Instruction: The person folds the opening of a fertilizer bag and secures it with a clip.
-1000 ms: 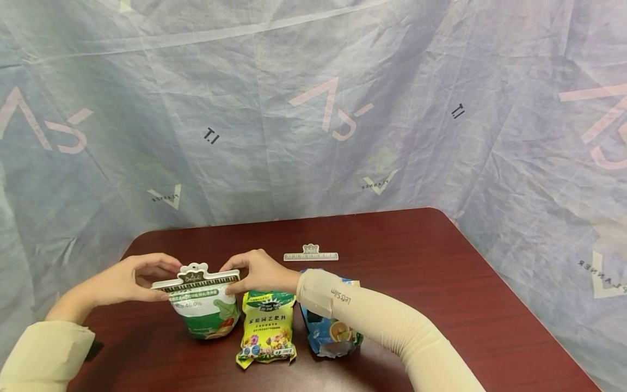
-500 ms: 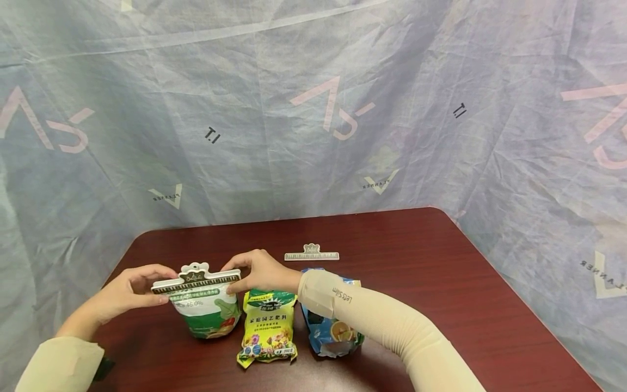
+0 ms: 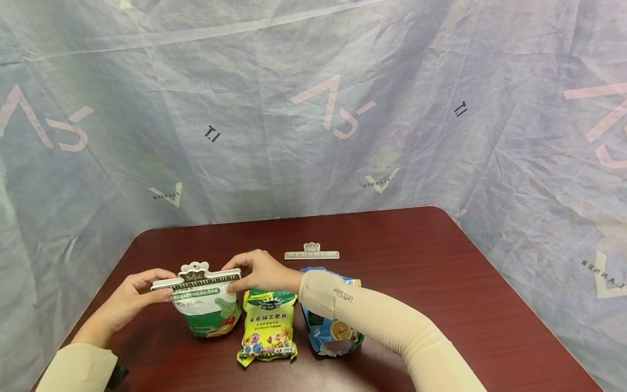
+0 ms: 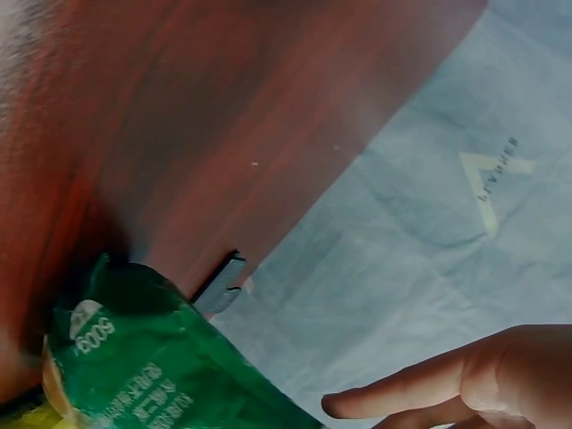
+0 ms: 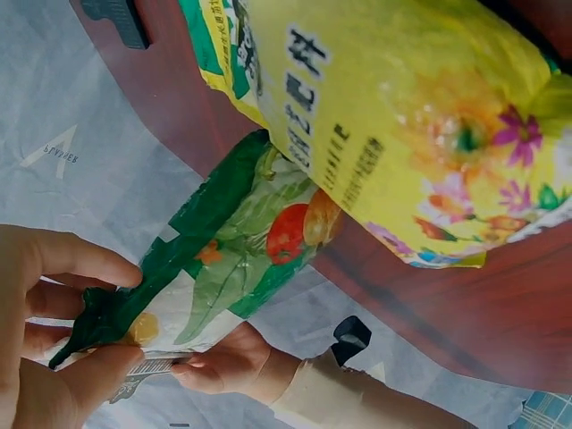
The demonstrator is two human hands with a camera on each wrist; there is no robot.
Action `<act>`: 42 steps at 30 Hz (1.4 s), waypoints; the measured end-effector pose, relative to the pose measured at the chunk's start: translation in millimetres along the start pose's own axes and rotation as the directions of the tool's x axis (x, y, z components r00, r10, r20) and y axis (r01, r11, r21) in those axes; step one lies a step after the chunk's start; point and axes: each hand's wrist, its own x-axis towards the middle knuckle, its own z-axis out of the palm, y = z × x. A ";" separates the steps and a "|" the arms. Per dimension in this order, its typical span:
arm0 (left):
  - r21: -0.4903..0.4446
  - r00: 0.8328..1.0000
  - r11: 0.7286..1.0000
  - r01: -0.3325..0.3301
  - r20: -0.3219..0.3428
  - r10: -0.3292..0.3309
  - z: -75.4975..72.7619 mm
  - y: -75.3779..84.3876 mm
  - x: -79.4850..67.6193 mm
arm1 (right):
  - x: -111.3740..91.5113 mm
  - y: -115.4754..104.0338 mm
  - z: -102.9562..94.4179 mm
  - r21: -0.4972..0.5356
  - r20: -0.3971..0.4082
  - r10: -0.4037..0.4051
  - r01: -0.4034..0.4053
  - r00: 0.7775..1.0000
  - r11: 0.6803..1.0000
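Note:
A green-and-white fertilizer bag (image 3: 208, 313) with printed vegetables stands upright on the left of the table. Across its top sits a wide white sealing clip (image 3: 196, 276) with a piano-key pattern. My right hand (image 3: 262, 272) pinches the bag's upper right corner beside the clip, thumb in front and fingers behind; the right wrist view shows the green bag edge (image 5: 116, 313) between them. At the clip's left end, my left hand (image 3: 129, 296) pinches the bag's other top corner, its thumb in front just below the clip. The left fingertips behind are partly hidden.
A yellow garden fertilizer bag (image 3: 269, 329) lies right of the green one. Beyond it is a blue bag (image 3: 323, 332), partly covered by my right forearm. A second piano-key clip (image 3: 312, 253) lies farther back on the dark red table (image 3: 406, 256). Grey cloth (image 3: 274, 163) hangs behind.
My left hand has shifted right and slightly lower, its thumb now over the bag's upper left corner. My right hand, the bag and the clip have hardly moved.

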 end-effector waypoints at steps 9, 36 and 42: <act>-0.263 0.997 0.962 -0.077 0.009 0.082 4.9 -10.6 0.2 | -2.1 2.2 2.3 0.091 0.004 0.031 -0.031 1.000 0.995; -0.238 0.968 0.946 -0.219 -0.173 0.180 15.8 -22.7 -4.0 | -4.5 0.1 9.6 0.400 -0.006 0.198 -0.179 0.980 0.899; -0.228 0.964 0.949 -0.219 -0.202 0.174 15.5 -23.0 -1.8 | -1.5 0.9 9.6 0.435 -0.009 0.208 -0.184 0.978 0.882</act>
